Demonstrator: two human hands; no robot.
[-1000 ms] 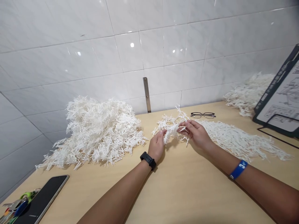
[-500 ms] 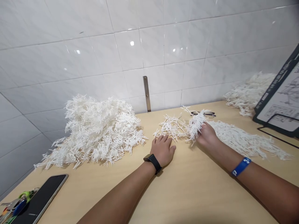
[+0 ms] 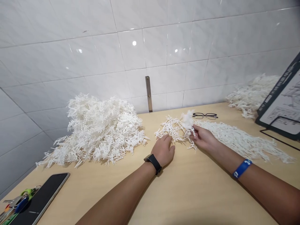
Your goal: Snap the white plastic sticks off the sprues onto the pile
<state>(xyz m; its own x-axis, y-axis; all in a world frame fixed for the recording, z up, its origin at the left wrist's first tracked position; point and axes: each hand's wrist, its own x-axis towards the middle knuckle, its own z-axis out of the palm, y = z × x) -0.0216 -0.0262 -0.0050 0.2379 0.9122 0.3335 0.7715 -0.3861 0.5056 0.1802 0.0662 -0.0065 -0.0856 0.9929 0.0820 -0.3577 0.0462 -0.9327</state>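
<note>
My right hand point(image 3: 203, 137) is closed around a tuft of white branched sprigs point(image 3: 188, 120); the tuft's top is smeared by motion, and some strands hang below the fingers. Beside it lies a small loose heap of white sprigs point(image 3: 169, 126). My left hand point(image 3: 163, 150), with a black watch point(image 3: 153, 163) on its wrist, rests palm down on the table at the near edge of this heap. Its fingers are extended, with the tips touching or just beside the strands. Behind my right wrist spreads a flat layer of white sprigs point(image 3: 241, 139).
A large white sprig pile point(image 3: 103, 131) stands at left on the wooden table point(image 3: 187, 193). Black-framed glasses point(image 3: 205, 116) lie near the tiled wall point(image 3: 98, 59). A dark-framed board point(image 3: 281, 103) and another pile point(image 3: 253, 93) are at right; a phone point(image 3: 44, 195) and keys point(image 3: 16, 201) at front left.
My right hand has moved left and slightly down with the tuft, uncovering the glasses. My left fingers have drawn closer together; that hand has otherwise barely moved.
</note>
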